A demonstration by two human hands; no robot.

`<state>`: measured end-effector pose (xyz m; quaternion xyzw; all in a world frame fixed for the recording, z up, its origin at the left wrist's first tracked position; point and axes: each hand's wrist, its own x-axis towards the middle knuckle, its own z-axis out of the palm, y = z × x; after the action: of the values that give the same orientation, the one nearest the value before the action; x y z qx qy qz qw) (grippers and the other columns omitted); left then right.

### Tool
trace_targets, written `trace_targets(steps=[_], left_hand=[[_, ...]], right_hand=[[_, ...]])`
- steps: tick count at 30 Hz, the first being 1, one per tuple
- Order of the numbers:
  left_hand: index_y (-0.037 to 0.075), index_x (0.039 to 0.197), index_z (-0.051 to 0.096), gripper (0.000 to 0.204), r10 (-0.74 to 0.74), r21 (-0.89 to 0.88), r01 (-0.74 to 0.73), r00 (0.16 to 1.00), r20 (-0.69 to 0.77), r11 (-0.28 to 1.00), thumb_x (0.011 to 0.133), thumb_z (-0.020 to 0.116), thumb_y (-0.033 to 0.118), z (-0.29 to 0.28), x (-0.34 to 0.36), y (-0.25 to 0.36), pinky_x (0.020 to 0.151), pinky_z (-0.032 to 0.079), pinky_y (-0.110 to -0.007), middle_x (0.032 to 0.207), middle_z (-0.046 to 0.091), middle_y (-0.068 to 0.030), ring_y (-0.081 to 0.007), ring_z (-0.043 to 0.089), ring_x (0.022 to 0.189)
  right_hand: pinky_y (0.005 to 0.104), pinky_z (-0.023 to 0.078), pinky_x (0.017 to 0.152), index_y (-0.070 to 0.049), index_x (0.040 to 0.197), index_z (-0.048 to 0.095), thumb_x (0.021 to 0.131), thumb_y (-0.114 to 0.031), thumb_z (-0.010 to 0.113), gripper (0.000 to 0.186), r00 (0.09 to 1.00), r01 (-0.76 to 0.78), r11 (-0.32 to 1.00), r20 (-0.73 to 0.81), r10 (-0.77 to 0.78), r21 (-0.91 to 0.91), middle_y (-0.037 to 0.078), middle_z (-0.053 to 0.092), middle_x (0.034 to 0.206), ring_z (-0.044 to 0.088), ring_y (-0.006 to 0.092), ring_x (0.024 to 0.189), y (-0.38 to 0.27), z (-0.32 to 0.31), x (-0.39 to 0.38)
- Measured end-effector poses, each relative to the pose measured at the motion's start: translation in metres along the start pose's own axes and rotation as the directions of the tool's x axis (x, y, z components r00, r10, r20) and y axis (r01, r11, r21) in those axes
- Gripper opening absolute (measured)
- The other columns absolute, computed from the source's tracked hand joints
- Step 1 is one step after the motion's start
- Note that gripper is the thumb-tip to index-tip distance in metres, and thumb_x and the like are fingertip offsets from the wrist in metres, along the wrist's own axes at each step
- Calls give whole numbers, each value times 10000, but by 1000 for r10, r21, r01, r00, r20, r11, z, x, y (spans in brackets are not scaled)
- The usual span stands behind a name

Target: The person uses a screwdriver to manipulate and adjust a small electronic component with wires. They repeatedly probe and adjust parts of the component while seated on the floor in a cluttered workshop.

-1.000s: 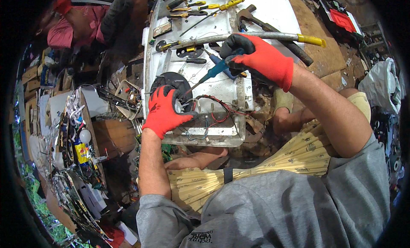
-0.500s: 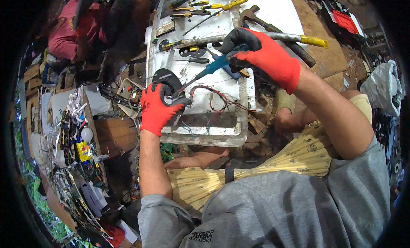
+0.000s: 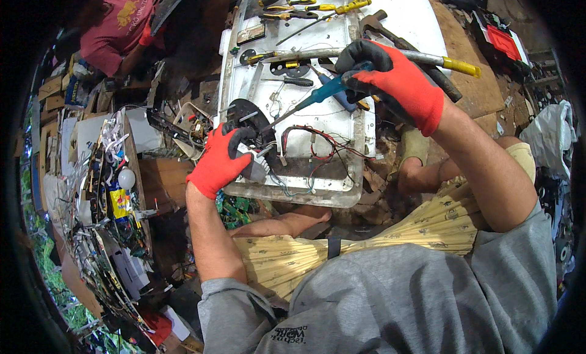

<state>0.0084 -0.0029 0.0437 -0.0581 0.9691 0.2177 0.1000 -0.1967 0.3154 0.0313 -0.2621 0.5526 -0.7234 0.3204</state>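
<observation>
My right hand, in a red and black glove, grips a screwdriver by its teal handle. Its shaft slants down to the left, and the tip ends near a black round plate with short pins standing on it. Close below that plate, my left hand, gloved alike, is closed round a small pale ridged part. Wires trail from near this part. Whether the black plate is joined to the pale part is hidden by my fingers. Red and black wires lie in a loop to the right.
The white panel serves as a work surface. On it lie pliers, a hammer, a silver rod with a yellow end and another screwdriver. Scrap fills a bin at left. A co-worker in a pink shirt holds a dark panel.
My left hand has shifted left and turned, so the pale ridged part and more of the black plate show. The screwdriver stays in my right hand. The co-worker has moved, and a dark panel shows.
</observation>
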Motion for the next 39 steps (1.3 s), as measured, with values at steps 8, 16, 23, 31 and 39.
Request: trace_targets(steps=[8, 16, 23, 31, 39], left_hand=[[131, 1327, 616, 612, -119, 19, 118, 983, 140, 993, 734, 741, 219, 0, -3, -13, 1140, 355, -448, 1439, 490, -202, -404, 424, 1341], [11, 1310, 601, 512, -189, -578, 284, 957, 221, 765, 814, 719, 53, 6, 7, -8, 937, 509, -302, 1172, 684, -80, -147, 637, 1038], [15, 1282, 630, 473, -162, -625, 294, 952, 260, 724, 814, 694, 29, 12, 3, 5, 934, 506, -302, 1164, 672, -52, -130, 617, 1033], [4, 1206, 663, 436, -110, -453, 214, 963, 246, 866, 779, 732, 56, 7, 0, 22, 929, 500, -310, 1118, 682, -80, -175, 631, 1039], [2, 1219, 654, 459, -271, -628, 186, 962, -41, 756, 768, 737, 7, 19, -8, 20, 890, 517, -296, 1129, 689, -71, -140, 629, 1012]], right_hand=[[274, 512, 690, 19, 1080, 616, 895, -29, 575, 196, 1000, -2, 1000, 12, 2, 10, 72, 653, 926, 612, 124, 777, 2, 1, 0], [267, 494, 641, -2, 1062, 624, 893, -65, 593, 184, 1000, -14, 1000, 7, 14, -19, 52, 652, 863, 599, 111, 719, 4, 2, -1], [265, 503, 663, -5, 1050, 636, 887, -96, 622, 187, 998, 65, 994, 2, -65, -93, 50, 661, 882, 606, 107, 741, -10, 0, -3], [254, 504, 679, -19, 1011, 639, 874, -104, 652, 163, 998, 66, 970, 27, -61, -232, 40, 657, 878, 598, 101, 744, -31, 2, -7], [319, 550, 737, 0, 995, 627, 869, -130, 690, 192, 986, -116, 991, 125, 108, 64, 82, 665, 883, 668, 175, 788, -23, -18, -2]])
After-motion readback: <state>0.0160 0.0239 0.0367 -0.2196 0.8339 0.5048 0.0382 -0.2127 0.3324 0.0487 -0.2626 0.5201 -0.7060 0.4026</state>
